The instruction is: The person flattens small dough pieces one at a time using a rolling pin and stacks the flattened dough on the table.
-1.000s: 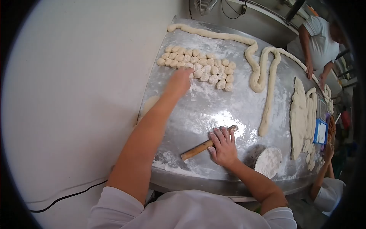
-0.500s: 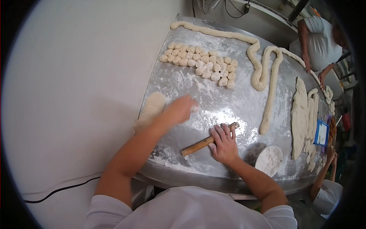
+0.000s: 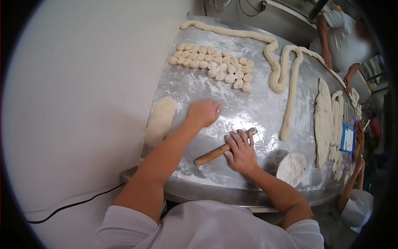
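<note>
While the right hand lies over the wooden rolling pin, its fingers slightly spread across the top and its thumb along the near side, the left hand is low over the middle of the floured desk, fingers curled down. Whether the left hand pinches something cannot be told, since its fingertips are hidden.

The rolling pin slants on the desk, 1 end toward the near left and the other just past the right fingers. Just beside the right forearm, near the front edge, is a round bowl of white flour.

Beyond the left hand, dough balls sit packed in uneven rows, many touching and some dusted with flour. A flattened dough piece lies to the left of that hand, by the wall. A long dough rope runs along the far side and bends into loops, 1 leg reaching down toward the bowl.

Farther right are a wide dough slab, folded dough strips and a blue-framed object. At the far right edge, 1 co-worker has both hands at a thinner dough strand.
</note>
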Available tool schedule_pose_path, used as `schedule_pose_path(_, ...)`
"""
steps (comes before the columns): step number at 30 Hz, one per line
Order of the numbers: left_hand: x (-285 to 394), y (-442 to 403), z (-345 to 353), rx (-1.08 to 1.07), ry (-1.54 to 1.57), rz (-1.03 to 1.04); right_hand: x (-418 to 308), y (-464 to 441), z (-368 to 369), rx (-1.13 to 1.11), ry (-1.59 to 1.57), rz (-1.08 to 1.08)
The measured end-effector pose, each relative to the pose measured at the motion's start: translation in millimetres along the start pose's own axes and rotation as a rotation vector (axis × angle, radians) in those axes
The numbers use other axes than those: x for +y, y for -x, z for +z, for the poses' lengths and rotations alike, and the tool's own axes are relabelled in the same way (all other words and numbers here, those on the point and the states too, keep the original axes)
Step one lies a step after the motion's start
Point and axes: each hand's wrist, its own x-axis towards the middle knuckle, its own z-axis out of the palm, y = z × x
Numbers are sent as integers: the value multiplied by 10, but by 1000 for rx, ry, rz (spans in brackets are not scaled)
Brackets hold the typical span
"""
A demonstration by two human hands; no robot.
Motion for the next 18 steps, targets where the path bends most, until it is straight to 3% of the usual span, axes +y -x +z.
schedule_pose_path(5, 16, -190, -25, -37, -27, -10, -30, 8, -26, 35, -9, -11)
schedule_pose_path(8, 156, -95, -353, -110, 188, -319, -46, 20, -20, 55, 7, -17)
schedule_pose_path(11, -132, 218, -189, 21, 106, -45, -18, 1, -27, 62, 26, -20)
schedule_pose_path(14, -81, 360, -587, -367, 438, -301, -28, -29, -6, 69, 2, -48)
schedule_pose_path(17, -176, 672, -250, -253, 425, -225, -60, -81, 5, 32, 6, -33)
schedule_pose_path(18, -145, 703, -325, -338, 425, -221, -77, -130, 22, 23, 24, -5)
